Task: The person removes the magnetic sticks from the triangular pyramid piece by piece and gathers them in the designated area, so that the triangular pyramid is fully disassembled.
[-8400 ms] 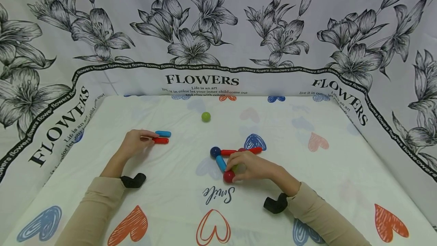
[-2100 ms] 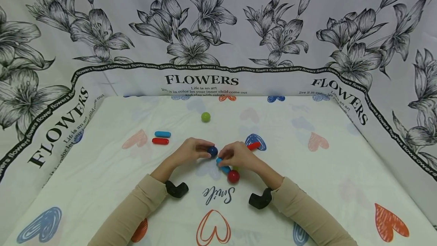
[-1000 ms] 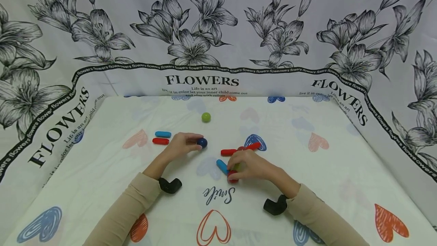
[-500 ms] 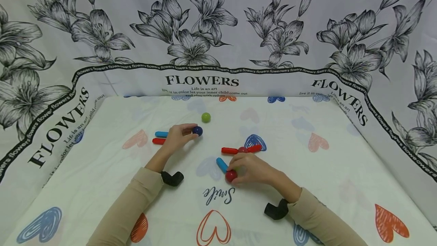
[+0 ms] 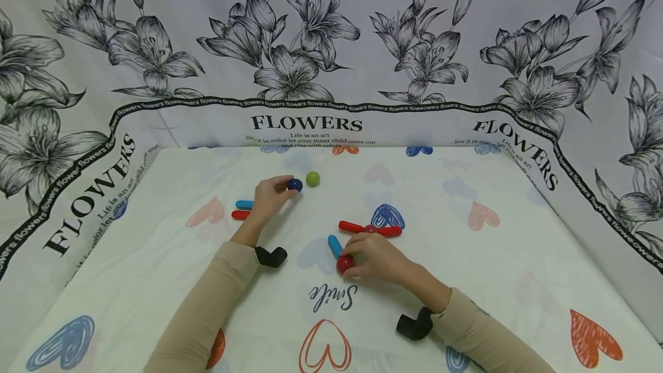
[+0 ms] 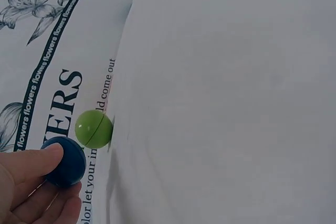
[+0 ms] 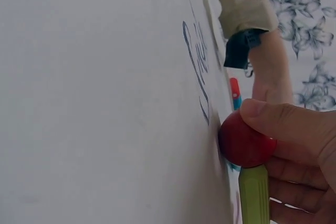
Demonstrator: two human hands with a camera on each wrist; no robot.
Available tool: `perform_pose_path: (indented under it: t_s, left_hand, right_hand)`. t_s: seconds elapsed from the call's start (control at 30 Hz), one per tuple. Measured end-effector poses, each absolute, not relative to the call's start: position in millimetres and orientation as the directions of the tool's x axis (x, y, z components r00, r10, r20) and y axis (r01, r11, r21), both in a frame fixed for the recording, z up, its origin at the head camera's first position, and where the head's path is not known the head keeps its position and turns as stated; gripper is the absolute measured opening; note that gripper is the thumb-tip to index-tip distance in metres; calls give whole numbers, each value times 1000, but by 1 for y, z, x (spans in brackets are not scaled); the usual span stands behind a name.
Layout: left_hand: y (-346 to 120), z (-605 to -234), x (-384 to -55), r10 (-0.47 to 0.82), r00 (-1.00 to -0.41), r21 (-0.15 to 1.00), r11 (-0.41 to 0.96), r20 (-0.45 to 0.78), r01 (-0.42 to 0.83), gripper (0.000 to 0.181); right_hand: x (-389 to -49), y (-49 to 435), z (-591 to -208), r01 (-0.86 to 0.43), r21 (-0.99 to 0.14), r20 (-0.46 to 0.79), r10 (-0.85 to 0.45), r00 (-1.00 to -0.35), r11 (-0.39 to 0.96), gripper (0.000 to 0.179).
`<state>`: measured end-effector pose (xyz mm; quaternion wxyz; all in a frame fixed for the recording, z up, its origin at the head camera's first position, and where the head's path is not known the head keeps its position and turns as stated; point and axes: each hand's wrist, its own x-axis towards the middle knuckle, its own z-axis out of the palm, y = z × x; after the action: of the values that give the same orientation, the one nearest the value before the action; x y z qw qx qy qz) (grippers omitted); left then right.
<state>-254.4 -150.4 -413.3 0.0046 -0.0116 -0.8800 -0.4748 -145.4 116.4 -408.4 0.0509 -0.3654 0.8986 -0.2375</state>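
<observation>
My left hand point(image 5: 269, 199) pinches a dark blue ball point(image 5: 294, 185) between thumb and fingers, close beside a green ball point(image 5: 313, 178) on the cloth. In the left wrist view the blue ball point(image 6: 67, 162) overlaps the edge of the green one point(image 6: 94, 129). My right hand point(image 5: 379, 258) grips a red ball point(image 5: 345, 264), its thumb on top in the right wrist view. A light blue rod point(image 5: 335, 246) and a yellow-green rod point(image 7: 254, 195) extend from that red ball. Just beyond the right hand, two red rods point(image 5: 351, 227) flank another red ball point(image 5: 370, 229), partly hidden by the fingers.
Left of the left hand lie a blue rod point(image 5: 244, 205) and a red rod point(image 5: 240, 214), both partly covered by it. A white tablecloth point(image 5: 445, 281) with printed hearts covers the table. Behind it hangs a flower-printed curtain point(image 5: 331, 45).
My left hand has taken the blue ball off the joined rods and carried it back and left toward the green ball. The right hand has stayed at the red ball; the red rods have shifted slightly.
</observation>
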Motion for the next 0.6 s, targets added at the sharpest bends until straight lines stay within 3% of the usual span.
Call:
perform_pose_path:
  t_s: [0.3,0.6]
  left_hand:
    - [-144,-417,-271,-48,-998,844,536,34,2,45]
    - [-144,-422,-286,-103,-995,852,523,19,-38,44]
  right_hand:
    - [-142,110,-408,-585,-474,76,-631,-772,658,35]
    - [-142,109,-410,-577,-499,91,-623,-777,647,34]
